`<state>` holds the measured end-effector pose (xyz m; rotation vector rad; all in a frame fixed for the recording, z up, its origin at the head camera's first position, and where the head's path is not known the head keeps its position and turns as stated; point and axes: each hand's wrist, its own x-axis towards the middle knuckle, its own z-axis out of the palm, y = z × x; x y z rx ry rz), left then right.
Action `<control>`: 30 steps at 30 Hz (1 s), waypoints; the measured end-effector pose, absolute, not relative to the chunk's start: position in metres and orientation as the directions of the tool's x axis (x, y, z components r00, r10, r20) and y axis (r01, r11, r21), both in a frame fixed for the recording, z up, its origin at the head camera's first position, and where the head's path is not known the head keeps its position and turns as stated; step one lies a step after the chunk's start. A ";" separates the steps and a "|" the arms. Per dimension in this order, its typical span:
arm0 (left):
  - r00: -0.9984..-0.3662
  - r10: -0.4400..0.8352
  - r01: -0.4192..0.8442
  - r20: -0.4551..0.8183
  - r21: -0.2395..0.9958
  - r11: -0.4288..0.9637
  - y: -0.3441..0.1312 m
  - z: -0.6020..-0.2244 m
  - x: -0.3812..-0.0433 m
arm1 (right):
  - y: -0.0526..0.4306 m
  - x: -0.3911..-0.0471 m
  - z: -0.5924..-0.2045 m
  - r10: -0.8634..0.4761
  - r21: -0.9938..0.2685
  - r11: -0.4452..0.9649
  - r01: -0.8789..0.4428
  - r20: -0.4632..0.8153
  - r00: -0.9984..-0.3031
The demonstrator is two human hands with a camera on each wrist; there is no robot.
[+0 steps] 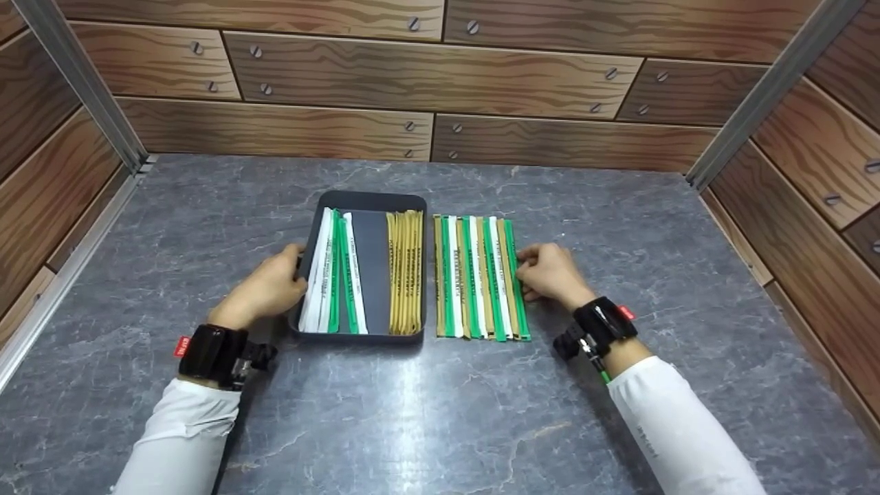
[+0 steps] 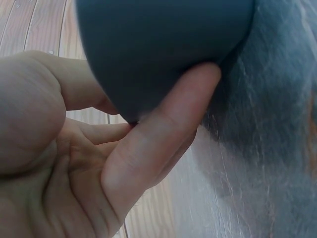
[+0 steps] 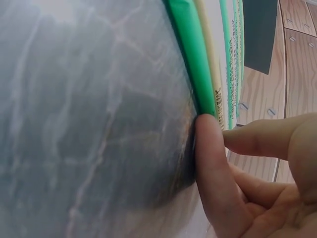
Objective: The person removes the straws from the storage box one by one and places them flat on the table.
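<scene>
A dark grey tray stands in the middle of the table, with white stick packets and green stick packets on its left side and a bundle of gold ones along its right. My left hand grips the tray's left wall, thumb and fingers on either side of it in the left wrist view. Right of the tray lies a flat row of green, white and gold stick packets. My right hand pinches the edge of the row's outermost green stick packet between thumb and finger.
The grey marbled table reaches up to wood-patterned walls at the back and both sides. Metal posts stand at the rear corners. Black wrist cameras are strapped to both wrists.
</scene>
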<state>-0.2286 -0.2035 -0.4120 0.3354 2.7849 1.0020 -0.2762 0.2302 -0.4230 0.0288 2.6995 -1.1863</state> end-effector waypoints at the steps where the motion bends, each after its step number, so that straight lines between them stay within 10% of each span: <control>1: -0.962 0.263 0.154 -0.075 0.644 0.749 -0.204 -0.412 -0.228 | 0.230 -0.277 -0.422 -0.054 -0.725 0.682 0.097 -0.182 -0.982; 17: -0.963 0.253 0.134 -0.089 0.658 0.741 -0.205 -0.413 -0.228 | 0.132 -0.286 -0.351 -0.245 -0.657 0.708 -0.259 0.115 -0.963; 30: -0.965 0.245 0.124 -0.096 0.657 0.744 -0.204 -0.412 -0.229 | 0.020 -0.293 -0.364 -0.447 -0.504 0.788 -0.354 -0.072 -0.892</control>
